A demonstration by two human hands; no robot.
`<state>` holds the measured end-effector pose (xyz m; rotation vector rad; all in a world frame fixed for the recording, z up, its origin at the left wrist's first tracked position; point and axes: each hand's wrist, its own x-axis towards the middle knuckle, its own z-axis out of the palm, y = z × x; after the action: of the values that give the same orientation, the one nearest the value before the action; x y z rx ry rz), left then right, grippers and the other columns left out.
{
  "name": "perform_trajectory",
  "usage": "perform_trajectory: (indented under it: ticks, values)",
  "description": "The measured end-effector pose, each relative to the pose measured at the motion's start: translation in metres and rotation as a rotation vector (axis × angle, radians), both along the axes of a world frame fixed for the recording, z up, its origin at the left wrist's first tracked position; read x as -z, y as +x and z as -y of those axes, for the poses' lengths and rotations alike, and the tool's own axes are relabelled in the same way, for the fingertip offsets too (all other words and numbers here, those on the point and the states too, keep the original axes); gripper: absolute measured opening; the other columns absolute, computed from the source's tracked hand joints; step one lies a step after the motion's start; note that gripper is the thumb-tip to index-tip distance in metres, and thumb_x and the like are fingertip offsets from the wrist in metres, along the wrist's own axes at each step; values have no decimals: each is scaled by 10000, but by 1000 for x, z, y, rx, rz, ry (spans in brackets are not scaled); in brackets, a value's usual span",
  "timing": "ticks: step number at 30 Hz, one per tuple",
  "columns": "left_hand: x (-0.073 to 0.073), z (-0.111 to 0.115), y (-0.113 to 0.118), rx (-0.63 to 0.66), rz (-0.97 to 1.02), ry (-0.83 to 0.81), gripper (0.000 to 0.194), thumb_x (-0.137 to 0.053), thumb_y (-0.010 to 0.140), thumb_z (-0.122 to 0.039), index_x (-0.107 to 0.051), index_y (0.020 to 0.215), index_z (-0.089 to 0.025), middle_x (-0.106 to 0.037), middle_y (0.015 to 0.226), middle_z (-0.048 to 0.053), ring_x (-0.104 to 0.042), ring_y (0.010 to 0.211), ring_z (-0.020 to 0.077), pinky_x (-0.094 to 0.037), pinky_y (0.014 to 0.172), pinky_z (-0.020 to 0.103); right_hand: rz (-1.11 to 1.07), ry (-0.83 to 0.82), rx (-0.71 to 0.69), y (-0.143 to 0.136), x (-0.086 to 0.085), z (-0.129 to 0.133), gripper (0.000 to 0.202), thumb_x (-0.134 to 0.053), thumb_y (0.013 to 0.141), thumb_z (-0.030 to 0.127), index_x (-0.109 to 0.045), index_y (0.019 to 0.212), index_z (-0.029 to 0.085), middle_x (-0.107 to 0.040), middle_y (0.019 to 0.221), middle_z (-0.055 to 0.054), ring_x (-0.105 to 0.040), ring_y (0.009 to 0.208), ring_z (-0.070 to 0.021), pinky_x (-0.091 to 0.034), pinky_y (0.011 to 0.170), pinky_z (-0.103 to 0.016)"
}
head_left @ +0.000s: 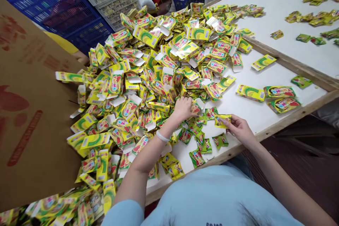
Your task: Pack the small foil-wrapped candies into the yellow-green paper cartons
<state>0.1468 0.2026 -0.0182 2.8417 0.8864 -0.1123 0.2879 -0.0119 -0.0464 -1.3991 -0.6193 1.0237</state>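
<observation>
My left hand [183, 108] is at the near edge of a heap of small boxes, its fingers curled and partly hidden. It closes around the end of a small candy box [196, 106] whose white flap stands open to the right. Between the thumb and fingers of my right hand [240, 130] is a small yellow candy packet [221, 121], held just above the white tabletop. Green candy packets [197, 158] lie scattered below and between my hands. A few yellow packets [174, 169] rest near the table edge by my left forearm.
The heap of yellow-green boxes [148, 74] spreads over the table's left side. A large cardboard carton [34, 113] stands at left, with crates [90, 17] behind. A wooden strip [291, 61] divides the table. Several boxes [282, 99] and loose packets [321, 17] lie at right.
</observation>
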Motion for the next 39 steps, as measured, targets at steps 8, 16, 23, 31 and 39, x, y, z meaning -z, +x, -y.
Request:
perform_trajectory:
  ticks: [8,16,23,31,39]
  values:
    - [-20,87,-65,-166,606,-1107,380,-668,841,-401,-458,1090,-206,-627,969,45,-627,878,202,-508,815,349,-88,230,-71,-8,-40,-6,263,-764,821,407,-647,952,211,-645,747,10,-537,419,-99,-467,346,-245]
    - [-23,128,-82,-328,667,-1240,506,-798,742,-464,-549,1069,-170,-627,960,48,-604,868,194,-520,821,343,639,569,-301,-25,-66,-24,173,-611,922,144,-681,1055,230,-621,1017,-70,-659,917,-178,-594,720,-279]
    - [-24,132,-90,-289,609,-1219,742,-762,793,-347,-402,1427,-209,-633,1203,100,-637,1044,250,-526,935,388,812,456,-591,-16,-72,-14,224,-531,961,111,-643,1130,208,-609,966,-64,-630,903,-183,-549,766,-300]
    - [-28,151,-92,-282,511,-1239,855,-757,770,-264,-332,1511,-241,-555,1401,107,-522,1307,295,-437,1098,428,705,258,-808,-21,-90,-2,192,-570,919,94,-626,1072,196,-666,955,-47,-653,810,-159,-522,710,-252]
    - [-17,160,-95,-256,500,-1267,999,-793,751,-287,-229,1575,-243,-352,1584,140,-356,1448,334,-301,1197,482,620,341,-758,-20,-64,18,244,-425,1029,184,-641,915,182,-646,906,-59,-635,832,-144,-486,742,-237]
